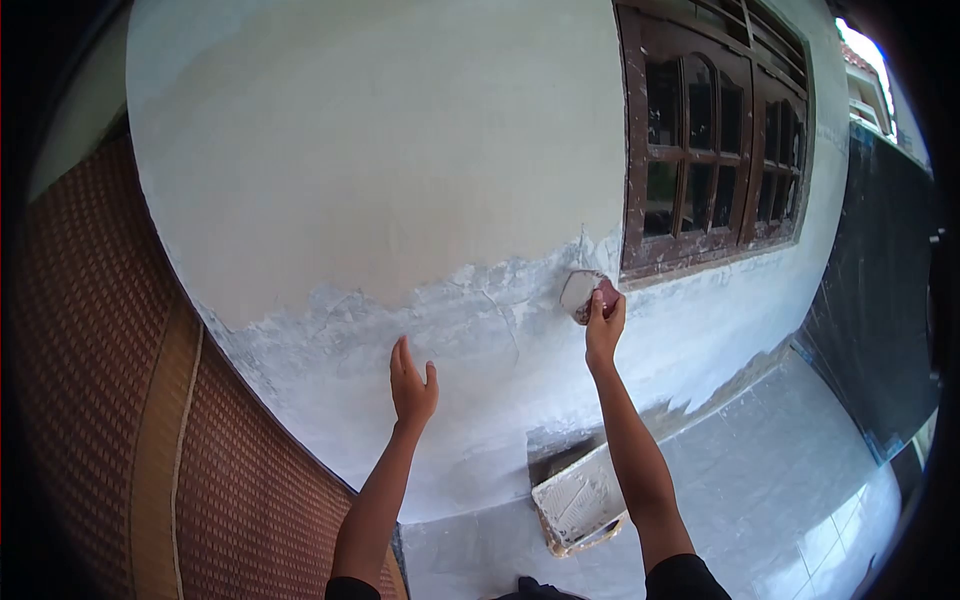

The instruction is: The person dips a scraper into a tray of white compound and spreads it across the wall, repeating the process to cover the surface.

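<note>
Cream-and-white plastered wall (380, 180) spreads before you, with a dark brown wooden window (746, 150) at upper right. A whitish rectangular tray (580, 497) sits low by its foot. Your left hand (411, 388) is open, fingers raised; your right hand's (606, 325) grip pinches the right side of a flat, whitish and reddish-brown pad (580, 293), beside the window's lower left corner.

Tray (582, 500) below window (715, 150)

House exterior: pale patchy wall (380, 180), brown-framed paned window (700, 150), tiled floor (740, 460) alongside.
</note>
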A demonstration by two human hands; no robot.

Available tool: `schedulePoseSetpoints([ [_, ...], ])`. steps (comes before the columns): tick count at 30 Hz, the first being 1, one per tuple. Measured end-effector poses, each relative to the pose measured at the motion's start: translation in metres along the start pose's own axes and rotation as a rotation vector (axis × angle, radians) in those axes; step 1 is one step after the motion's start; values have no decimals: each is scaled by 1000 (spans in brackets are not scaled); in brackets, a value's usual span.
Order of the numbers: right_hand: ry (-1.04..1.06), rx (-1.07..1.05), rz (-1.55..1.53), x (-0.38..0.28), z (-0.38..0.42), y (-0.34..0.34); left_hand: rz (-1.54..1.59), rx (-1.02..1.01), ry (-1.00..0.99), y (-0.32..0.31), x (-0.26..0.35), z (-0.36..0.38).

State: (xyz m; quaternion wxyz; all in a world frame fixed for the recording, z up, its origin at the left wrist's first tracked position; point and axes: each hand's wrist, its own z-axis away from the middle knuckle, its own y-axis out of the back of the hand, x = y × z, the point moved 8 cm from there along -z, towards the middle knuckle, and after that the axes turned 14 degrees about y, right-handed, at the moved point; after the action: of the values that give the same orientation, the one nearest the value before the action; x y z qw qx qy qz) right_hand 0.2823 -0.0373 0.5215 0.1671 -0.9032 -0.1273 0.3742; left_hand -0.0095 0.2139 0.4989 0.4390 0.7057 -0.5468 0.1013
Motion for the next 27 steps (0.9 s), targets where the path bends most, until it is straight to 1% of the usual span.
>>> schedulePoseSetpoints([
  [1,-25,-52,4,4,10,4,32,-34,12,-4,-2,7],
  [4,-77,-79,56,13,40,26,59,-103,20,-19,-13,30],
  [8,-142,-137,178,25,83,65,78,-231,116,-41,-44,81],
  [11,-216,-185,221,53,124,108,63,-294,181,-56,-70,129],
  [15,-289,-207,363,79,179,180,65,-412,266,-84,-101,202],
  [16,-353,-225,440,87,193,199,72,-437,294,-90,-109,222],
  [19,-431,-294,569,105,226,245,96,-511,378,-109,-126,271],
  [23,-521,-373,668,145,261,295,103,-545,452,-139,-144,330],
  [25,-428,-482,793,179,279,321,106,-549,496,-159,-155,360],
  [27,-439,-546,813,199,294,336,116,-567,543,-181,-163,393],
])
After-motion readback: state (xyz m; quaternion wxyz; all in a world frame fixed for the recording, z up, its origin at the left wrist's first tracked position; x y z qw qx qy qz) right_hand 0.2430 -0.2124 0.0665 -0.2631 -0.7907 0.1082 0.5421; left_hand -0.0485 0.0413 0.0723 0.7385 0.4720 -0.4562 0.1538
